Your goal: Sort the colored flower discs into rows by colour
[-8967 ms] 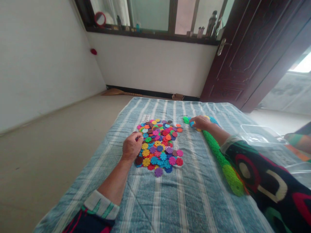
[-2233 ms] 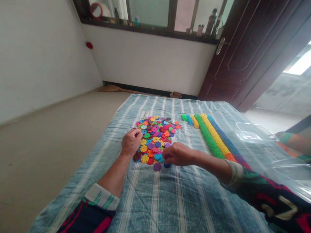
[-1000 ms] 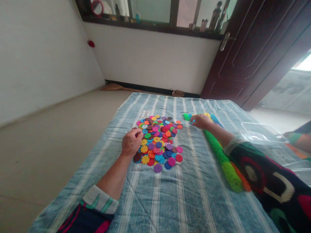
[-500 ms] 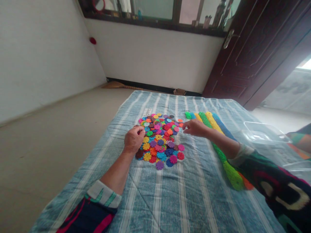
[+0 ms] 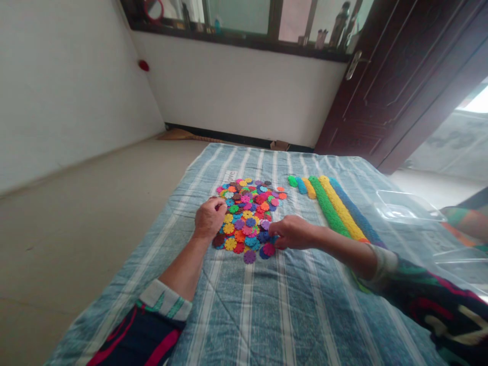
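Note:
A spread pile of colourful notched discs [image 5: 247, 216] lies on the blue striped cloth [image 5: 229, 325]. At the pile's left edge rests my left hand [image 5: 209, 218], its fingers curled together; what they hold, if anything, is too small to name. My right hand [image 5: 293, 233] is over the lower right of the pile, thumb and index finger bent down at the discs; whether it grips one is unclear. Beyond my right forearm lie long rows of joined discs: a green one [image 5: 327, 206], a yellow one [image 5: 341, 206] and a blue one [image 5: 353, 208], with short green, blue and yellow ones beside them.
A clear plastic box [image 5: 409, 208] stands on the right, with another clear container [image 5: 463, 264] nearer. Part of a person [image 5: 468, 223] shows at the right edge. Behind the cloth are a white wall [image 5: 236, 86] and a dark red door [image 5: 396, 76].
My right hand has moved down and slightly left, from the pile's upper right edge to its lower right part. My left hand has stayed nearly still.

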`<state>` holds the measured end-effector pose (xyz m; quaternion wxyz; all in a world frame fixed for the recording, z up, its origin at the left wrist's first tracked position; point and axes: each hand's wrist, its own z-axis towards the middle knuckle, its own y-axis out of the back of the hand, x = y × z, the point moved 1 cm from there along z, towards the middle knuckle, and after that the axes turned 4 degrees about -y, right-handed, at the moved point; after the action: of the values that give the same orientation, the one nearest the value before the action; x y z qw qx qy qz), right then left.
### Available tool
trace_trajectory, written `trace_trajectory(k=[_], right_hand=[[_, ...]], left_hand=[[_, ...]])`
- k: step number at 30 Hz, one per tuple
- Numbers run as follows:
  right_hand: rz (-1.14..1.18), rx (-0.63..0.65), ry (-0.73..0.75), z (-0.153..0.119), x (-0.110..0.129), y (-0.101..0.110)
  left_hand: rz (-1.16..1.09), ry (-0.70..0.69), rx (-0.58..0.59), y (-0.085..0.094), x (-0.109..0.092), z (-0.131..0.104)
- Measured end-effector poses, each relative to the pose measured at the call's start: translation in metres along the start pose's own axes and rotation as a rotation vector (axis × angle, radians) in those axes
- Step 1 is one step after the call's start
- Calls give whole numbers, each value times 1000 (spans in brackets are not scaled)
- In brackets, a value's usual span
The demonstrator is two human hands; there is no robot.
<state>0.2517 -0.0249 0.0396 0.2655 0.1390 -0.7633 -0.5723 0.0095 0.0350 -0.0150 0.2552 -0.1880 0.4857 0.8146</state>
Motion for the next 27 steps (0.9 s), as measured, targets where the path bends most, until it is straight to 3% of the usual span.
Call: trace_trajectory(k=[8,13,17,23,27], right_hand=[[393,50,53,4,-3,-3],[646,129,14,5,-9,-5],[814,118,3,8,-15,-8],[955,-75,-5,15,-34,-7],[939,-308,-80,23,-73,7]], left_hand=[[2,4,-4,1,0,0],[-2,4,-6,1,0,0],[0,15,-1,1,0,0],[4,16,1,0,1,1],[15,8,-6,0,1,2]])
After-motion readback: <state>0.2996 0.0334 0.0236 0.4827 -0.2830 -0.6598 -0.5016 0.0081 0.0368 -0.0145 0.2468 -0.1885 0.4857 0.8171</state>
